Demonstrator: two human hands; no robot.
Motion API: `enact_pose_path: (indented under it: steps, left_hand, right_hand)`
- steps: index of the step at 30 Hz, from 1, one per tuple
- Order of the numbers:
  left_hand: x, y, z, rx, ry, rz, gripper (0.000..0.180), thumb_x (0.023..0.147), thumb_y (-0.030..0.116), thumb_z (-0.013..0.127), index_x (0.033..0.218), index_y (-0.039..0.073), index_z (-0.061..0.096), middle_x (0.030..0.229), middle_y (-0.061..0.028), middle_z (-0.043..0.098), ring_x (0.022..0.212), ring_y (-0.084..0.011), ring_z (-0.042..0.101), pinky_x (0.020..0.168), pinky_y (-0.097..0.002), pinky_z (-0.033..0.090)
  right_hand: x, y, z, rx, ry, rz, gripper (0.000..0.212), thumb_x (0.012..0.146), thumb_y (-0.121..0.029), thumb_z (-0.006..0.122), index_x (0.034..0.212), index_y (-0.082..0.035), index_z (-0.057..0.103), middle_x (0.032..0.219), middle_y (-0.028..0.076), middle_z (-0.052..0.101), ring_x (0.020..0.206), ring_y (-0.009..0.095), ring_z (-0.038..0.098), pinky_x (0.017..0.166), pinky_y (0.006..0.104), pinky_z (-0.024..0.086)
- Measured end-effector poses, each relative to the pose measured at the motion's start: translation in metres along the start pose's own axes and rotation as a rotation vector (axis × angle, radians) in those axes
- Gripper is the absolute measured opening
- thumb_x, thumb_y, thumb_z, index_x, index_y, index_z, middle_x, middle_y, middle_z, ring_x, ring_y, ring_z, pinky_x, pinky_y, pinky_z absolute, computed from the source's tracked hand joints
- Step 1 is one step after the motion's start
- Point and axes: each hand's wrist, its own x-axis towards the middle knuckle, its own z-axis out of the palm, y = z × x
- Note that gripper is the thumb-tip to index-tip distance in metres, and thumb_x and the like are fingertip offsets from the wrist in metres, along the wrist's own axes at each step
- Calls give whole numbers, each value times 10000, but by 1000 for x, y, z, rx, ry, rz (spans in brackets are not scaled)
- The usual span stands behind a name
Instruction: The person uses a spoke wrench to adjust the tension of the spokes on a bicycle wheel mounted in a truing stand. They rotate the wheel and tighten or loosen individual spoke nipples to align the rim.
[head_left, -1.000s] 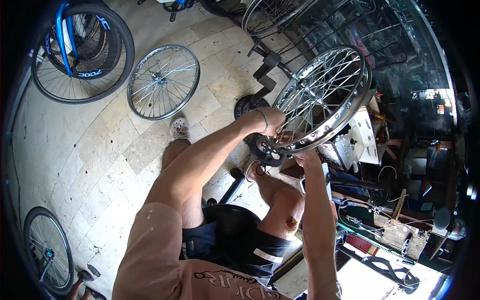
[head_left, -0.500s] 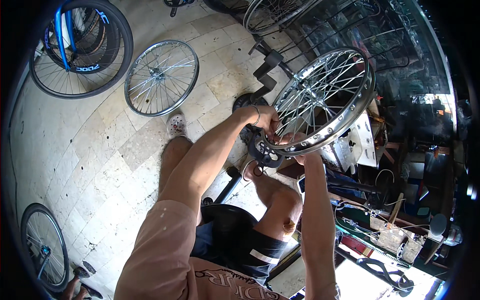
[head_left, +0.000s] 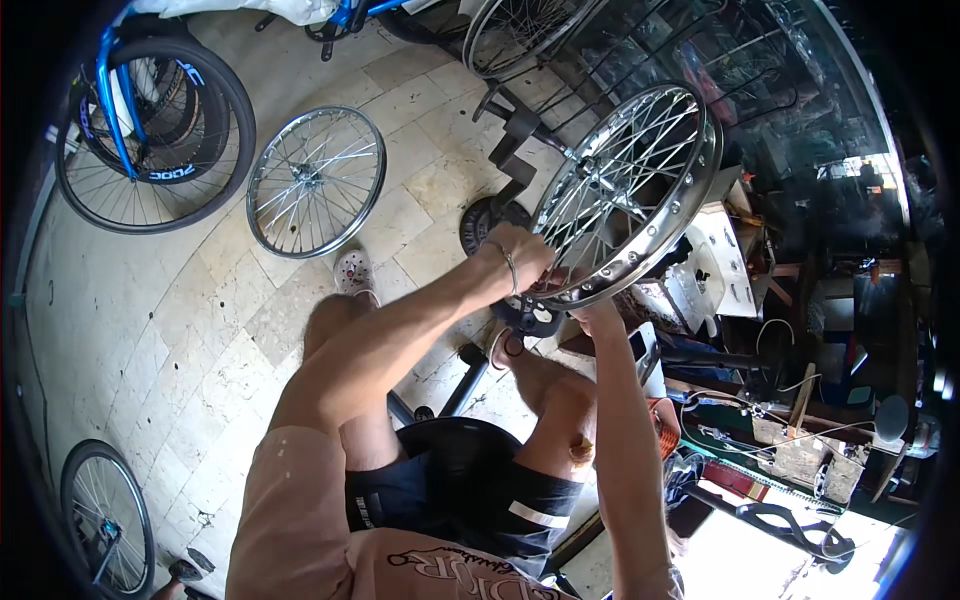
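Left hand slightly lower; work stays at wheel rim.
Right hand grasps it; left grip I cannot tell.

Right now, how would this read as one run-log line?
left hand: at near edge of silver spoked metal wheel | right hand: at same edge | wheel: tilted, beside black metal stand

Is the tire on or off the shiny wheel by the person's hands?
Off. The shiny wheel shows a bare metal rim, with no black rubber around the part we see.
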Motion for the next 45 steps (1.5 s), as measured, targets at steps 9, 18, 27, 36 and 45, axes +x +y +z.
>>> enact_pose_path:
  steps: [9, 18, 27, 36, 45]
  left_hand:
    - [-20, -29, -25, -293, -113, -111, 122, 680, 102, 697, 778, 63, 635, 719, -122, 637, 701, -300, 628, 626, -401, 477]
    - [-13, -44, 5, -441, -157, -122, 168, 669, 99, 721, 813, 46, 653, 735, -122, 642, 697, -261, 619, 624, -370, 460]
    - [14, -84, 29, -856, -319, 52, 206, 660, 57, 746, 853, 17, 685, 760, -50, 674, 683, -123, 597, 644, -268, 472]
    - [36, -77, 61, -1155, -434, 7, 238, 627, -74, 698, 861, -43, 674, 809, -114, 683, 743, -159, 641, 704, -264, 499]
    - [16, -19, -12, -216, -249, 11, 121, 693, 29, 638, 808, 14, 672, 786, -112, 678, 713, -204, 651, 632, -333, 506]
  right_hand:
    - [2, 4, -1, -142, 3, 16, 374, 719, 12, 690, 1082, 17, 603, 990, 88, 646, 847, 134, 614, 767, 248, 481]
    - [-10, -21, 18, -223, 39, -14, 231, 752, -35, 667, 981, -9, 648, 849, 44, 646, 733, 104, 592, 644, 239, 467]
    - [-16, -35, 32, -192, 72, -108, 200, 693, 35, 670, 889, 0, 654, 726, 71, 626, 554, 131, 576, 433, 256, 443]
    - [-21, -38, 28, -196, 44, 49, 283, 658, 58, 674, 938, 24, 658, 859, 90, 662, 709, 132, 612, 574, 241, 475]
    - [-2, -12, 18, -385, 108, 30, 299, 656, 37, 701, 949, 9, 647, 786, 60, 642, 646, 97, 569, 550, 235, 451]
